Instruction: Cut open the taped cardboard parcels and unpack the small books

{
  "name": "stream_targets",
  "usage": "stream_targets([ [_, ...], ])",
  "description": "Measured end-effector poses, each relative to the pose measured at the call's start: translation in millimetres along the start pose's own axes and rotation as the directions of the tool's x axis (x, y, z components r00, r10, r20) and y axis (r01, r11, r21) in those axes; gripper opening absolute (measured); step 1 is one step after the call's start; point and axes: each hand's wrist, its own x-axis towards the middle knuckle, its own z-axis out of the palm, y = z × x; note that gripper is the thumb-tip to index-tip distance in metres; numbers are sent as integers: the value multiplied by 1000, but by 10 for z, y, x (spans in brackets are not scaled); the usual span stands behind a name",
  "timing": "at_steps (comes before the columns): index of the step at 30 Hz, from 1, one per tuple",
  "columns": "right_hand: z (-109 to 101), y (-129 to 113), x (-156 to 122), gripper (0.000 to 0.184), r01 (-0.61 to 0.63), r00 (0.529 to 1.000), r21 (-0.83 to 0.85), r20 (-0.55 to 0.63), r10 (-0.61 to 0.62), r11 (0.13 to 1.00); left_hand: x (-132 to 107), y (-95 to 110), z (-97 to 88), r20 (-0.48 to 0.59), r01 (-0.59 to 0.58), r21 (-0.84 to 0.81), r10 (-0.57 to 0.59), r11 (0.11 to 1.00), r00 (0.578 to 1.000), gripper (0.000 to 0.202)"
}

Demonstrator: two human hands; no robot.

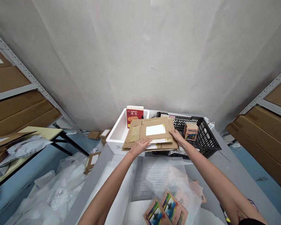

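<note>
Reaching out over the grey desk point(224, 168), we have both hands on a flattened cardboard box point(137, 132) that lies across the gap between a white foam box point(114, 136) and a black plastic crate point(207, 140), resting on the rims of both. A white label point(155, 129) faces up on it.

Our left hand point(139, 146) lies palm down on its near edge, its grip spread flat with the fingers stretched over the cardboard. Our right hand point(176, 136) is at the near right corner with its fingers on top. Whether its grip is pinching the edge from below we cannot tell, as the thumb is hidden.

A red book point(134, 116) stands upright in the foam box just behind the cardboard. Inside the crate, just beside our right hand, sits a small stack of colourful boxes point(191, 131).

Nearer to us on the desk lie thin white foam sheets point(159, 172) and clear bags, with colourful picture cards point(165, 209) partly under them. Brown cartons point(21, 106) fill the metal shelves on either side.
</note>
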Motion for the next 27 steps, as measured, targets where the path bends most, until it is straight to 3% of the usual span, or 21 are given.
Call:
stream_targets([
  [6,-29,44,-18,27,56,998,-58,2,-56,997,96,165,133,10,-102,-32,102,994,995,36],
  [8,-71,87,0,23,52,998,-95,-36,-55,994,72,118,75,-4,-40,-52,40,998,999,37],
  [9,-93,110,16,21,50,996,-115,-62,-57,992,47,58,19,-41,68,-57,-71,996,997,37],
  [10,-114,131,35,20,48,994,-138,-89,-60,989,17,-24,-52,-95,226,-66,-231,972,968,38],
  [11,-135,148,55,18,46,991,-161,-118,-66,986,-18,-124,-131,-154,418,-92,-427,904,891,38],
  [12,-154,161,75,18,45,986,-186,-148,-73,982,-54,-233,-211,-188,595,-127,-608,793,771,38],
  [13,-172,169,94,18,45,981,-210,-178,-83,977,-90,-342,-283,-170,710,-172,-731,683,661,36],
  [14,-189,172,110,18,46,974,-232,-207,-96,972,-124,-442,-340,-106,773,-216,-801,596,588,32],
  [15,-202,173,122,18,49,967,-251,-232,-110,967,-153,-527,-377,-55,801,-236,-830,550,554,28],
  [18,-217,173,133,17,63,952,-277,-270,-141,959,-200,-656,-370,64,827,-297,-854,478,517,16],
  [22,-188,192,118,13,49,956,-246,-270,-117,968,-155,-632,-271,137,826,-438,-881,356,453,21],
  [27,-227,88,116,16,11,966,-141,-256,-47,990,82,-573,-408,163,724,-639,-874,260,458,33],
])
